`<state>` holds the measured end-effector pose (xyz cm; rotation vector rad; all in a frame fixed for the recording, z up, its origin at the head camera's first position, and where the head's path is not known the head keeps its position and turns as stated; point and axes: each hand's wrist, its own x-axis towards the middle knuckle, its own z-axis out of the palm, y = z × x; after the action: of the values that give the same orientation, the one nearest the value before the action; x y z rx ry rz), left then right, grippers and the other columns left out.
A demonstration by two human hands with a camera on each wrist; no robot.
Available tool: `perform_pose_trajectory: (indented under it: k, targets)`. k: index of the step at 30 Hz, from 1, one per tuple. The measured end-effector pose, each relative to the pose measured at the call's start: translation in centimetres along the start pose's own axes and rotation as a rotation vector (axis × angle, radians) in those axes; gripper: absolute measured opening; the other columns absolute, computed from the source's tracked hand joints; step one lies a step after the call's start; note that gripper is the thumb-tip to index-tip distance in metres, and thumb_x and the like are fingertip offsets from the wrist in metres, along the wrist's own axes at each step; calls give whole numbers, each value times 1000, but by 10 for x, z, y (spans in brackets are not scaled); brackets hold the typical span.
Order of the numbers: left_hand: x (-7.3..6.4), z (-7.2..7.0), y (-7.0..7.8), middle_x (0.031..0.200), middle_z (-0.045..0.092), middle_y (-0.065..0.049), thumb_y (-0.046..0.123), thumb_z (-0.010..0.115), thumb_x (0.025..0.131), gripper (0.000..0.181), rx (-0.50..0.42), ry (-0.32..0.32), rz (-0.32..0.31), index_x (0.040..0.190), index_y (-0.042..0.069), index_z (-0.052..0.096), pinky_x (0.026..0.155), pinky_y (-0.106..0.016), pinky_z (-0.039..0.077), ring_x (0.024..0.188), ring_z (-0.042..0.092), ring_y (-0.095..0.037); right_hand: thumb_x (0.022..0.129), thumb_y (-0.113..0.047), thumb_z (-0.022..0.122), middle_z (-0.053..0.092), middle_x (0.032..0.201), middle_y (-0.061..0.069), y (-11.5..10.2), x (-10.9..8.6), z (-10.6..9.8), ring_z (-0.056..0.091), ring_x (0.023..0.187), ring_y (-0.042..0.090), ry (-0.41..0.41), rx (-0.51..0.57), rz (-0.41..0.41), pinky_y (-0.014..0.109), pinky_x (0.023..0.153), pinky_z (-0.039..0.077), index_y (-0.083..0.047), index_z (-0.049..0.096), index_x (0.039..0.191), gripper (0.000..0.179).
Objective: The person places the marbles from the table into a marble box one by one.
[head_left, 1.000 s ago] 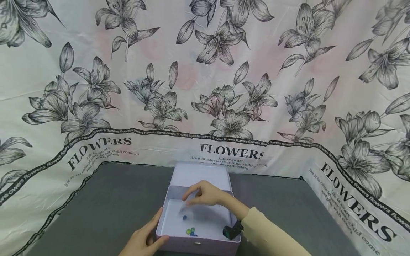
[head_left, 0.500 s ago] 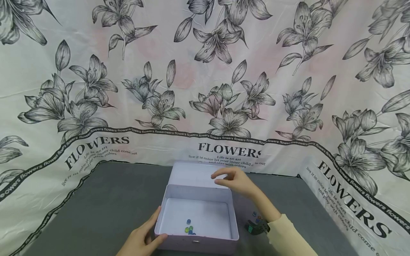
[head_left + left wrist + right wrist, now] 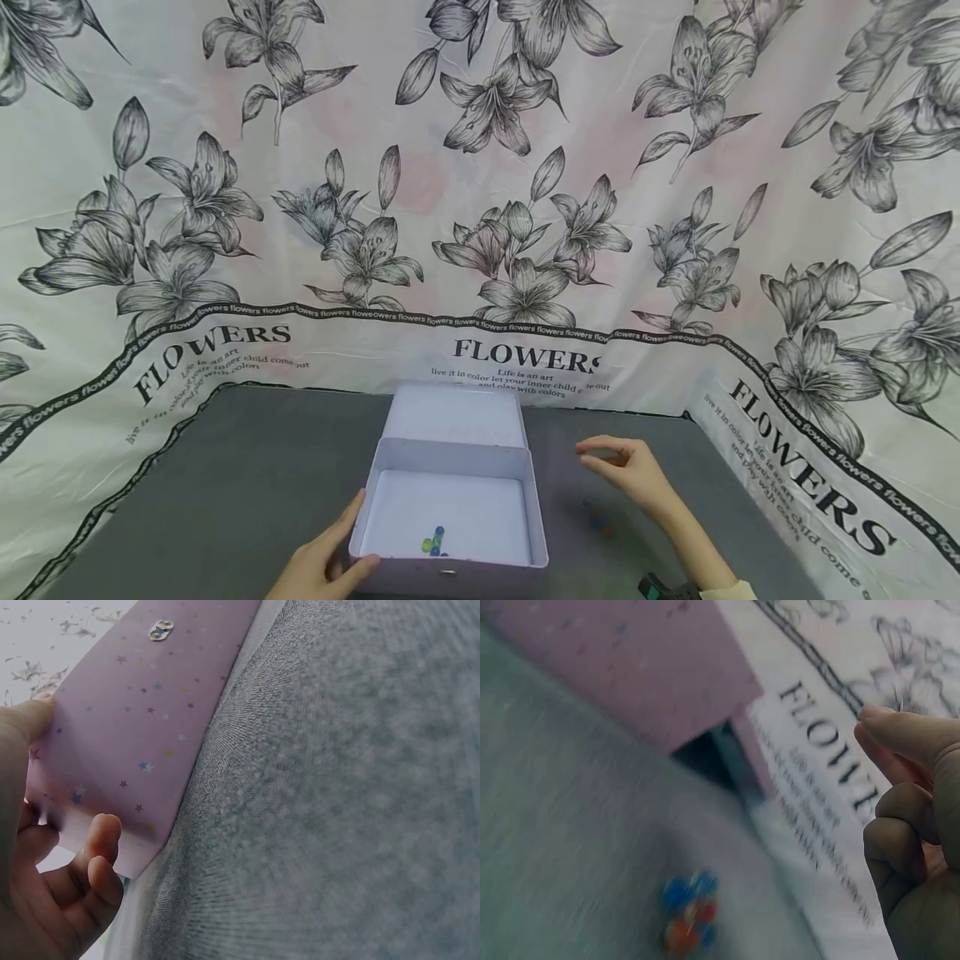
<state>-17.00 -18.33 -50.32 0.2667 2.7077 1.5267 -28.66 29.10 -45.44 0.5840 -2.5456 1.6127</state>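
Observation:
A pale purple box (image 3: 495, 569) stands with its lid (image 3: 457, 417) tipped back. Several small blue and green marbles (image 3: 437, 537) lie clustered inside near the front wall. My left hand (image 3: 322, 550) holds the front left corner, thumb at the front rim and fingers along the side. In the left wrist view, stars cover the box front (image 3: 120, 735). To the right of the box, my right hand (image 3: 630, 475) hovers with thumb and index finger reaching forward, a gap between their tips and nothing visible there. Below it, blue and orange marbles (image 3: 690, 907) sit on the table, blurred in the right wrist view.
A grey cloth (image 3: 285, 467) covers the table around the box. Behind and at both sides hangs a white curtain (image 3: 420, 350) printed with flowers and lettering. A dark band with a wrist camera (image 3: 660, 587) is on my right wrist.
My right hand has moved from over the box interior, across the lid, to the right side above the table marbles. A lone blue marble has rolled forward to the cluster. The left hand stays put.

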Motion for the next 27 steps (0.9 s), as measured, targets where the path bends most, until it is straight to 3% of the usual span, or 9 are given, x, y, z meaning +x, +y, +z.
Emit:
perform_pose_trajectory:
  k: [3, 5, 10, 13, 15, 18, 21, 25, 27]
  targets:
    - [-1, -1, 0, 145, 58, -20, 42, 79, 96, 88, 16, -10, -10, 167, 15, 35, 49, -23, 41, 51, 40, -3, 100, -14, 75, 73, 124, 23, 16, -17, -3, 77, 86, 21, 16, 24, 40, 26, 68, 55, 6, 74, 123, 30]
    - [-2, -1, 0, 145, 58, -19, 42, 79, 95, 88, 29, -5, -9, 167, 15, 35, 49, -23, 41, 51, 40, -3, 101, -14, 74, 73, 124, 24, 28, -29, -3, 78, 101, 26, 15, 35, 57, 26, 83, 58, 9, 72, 125, 33]
    - [-2, 0, 1, 141, 59, -13, 43, 81, 94, 90, 33, 2, -12, 167, 17, 36, 51, -22, 40, 53, 40, -3, 101, -10, 73, 72, 124, 27, 49, -55, 1, 79, 92, 25, 20, 98, 98, 25, 87, 58, 13, 69, 126, 35]
    - [-2, 1, 3, 137, 60, -12, 42, 81, 94, 89, 20, 3, -24, 167, 18, 36, 51, -22, 38, 53, 39, -3, 101, -8, 73, 75, 119, 23, 56, -62, 0, 79, 85, 22, 20, 124, 111, 26, 77, 59, 14, 69, 126, 34]
    - [-2, 1, 4, 124, 64, -10, 41, 81, 94, 88, 17, 12, -30, 167, 18, 37, 51, -21, 36, 52, 38, -3, 100, -8, 74, 78, 113, 19, 59, -63, 0, 76, 70, 15, 29, 113, 107, 25, 62, 54, 12, 70, 125, 33]
    - [-3, 4, 4, 113, 65, -6, 39, 82, 93, 87, 18, 46, -7, 166, 19, 39, 50, -21, 37, 52, 38, -2, 98, -8, 76, 80, 105, 13, 61, -62, -3, 52, 45, 3, 55, 66, 85, 28, 43, 35, 7, 74, 121, 28]
    - [-4, 6, 4, 115, 66, -2, 38, 85, 92, 86, 24, 81, 5, 165, 21, 42, 51, -21, 39, 52, 39, -2, 95, -7, 79, 80, 101, 10, 64, -61, -3, 29, 41, 0, 66, 22, 53, 29, 38, 28, 3, 77, 116, 23]
    - [-6, 4, 3, 95, 61, 1, 35, 85, 92, 86, 45, 82, 4, 165, 23, 41, 53, -22, 39, 53, 40, -2, 93, -8, 81, 80, 101, 8, 68, -65, -1, 31, 44, -3, 66, -35, 8, 27, 39, 35, -4, 80, 113, 21]
    - [-6, 3, 3, 82, 52, 3, 35, 83, 93, 86, 58, 62, 9, 166, 23, 40, 54, -22, 40, 54, 40, -2, 92, -9, 83, 80, 102, 7, 70, -68, 0, 31, 45, -5, 77, -63, -14, 27, 40, 36, -7, 81, 112, 20]
